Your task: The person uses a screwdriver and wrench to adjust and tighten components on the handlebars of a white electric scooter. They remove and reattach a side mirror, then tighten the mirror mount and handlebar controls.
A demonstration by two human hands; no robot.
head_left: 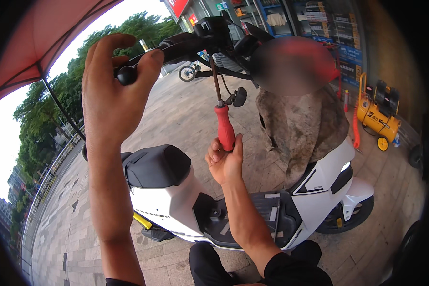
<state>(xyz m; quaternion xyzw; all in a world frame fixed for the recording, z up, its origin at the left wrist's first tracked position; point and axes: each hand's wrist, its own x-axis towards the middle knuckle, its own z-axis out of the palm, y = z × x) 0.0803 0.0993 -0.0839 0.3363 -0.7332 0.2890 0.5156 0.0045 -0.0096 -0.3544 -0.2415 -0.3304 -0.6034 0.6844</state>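
Observation:
My left hand [112, 90] is raised at the upper left, thumb and fingers curled around a black ball-ended brake lever [127, 75]. The lever runs right toward a black handlebar housing [212, 33]. Below that housing, my right hand [226, 159] grips the lower end of a red-handled screwdriver [225, 125]. Its long shaft points almost straight up, and the tip reaches the underside of the housing; the exact contact is too small to make out. Beside the shaft hangs a small black part [239, 97] on a thin cable.
A white electric scooter [176, 205] stands in front of me, with a dark seat [158, 166]. A stained brown cloth [302, 126] drapes over its front, under a blurred red shape. At the right stand a yellow air compressor [377, 114] with a red hose and stocked shelves.

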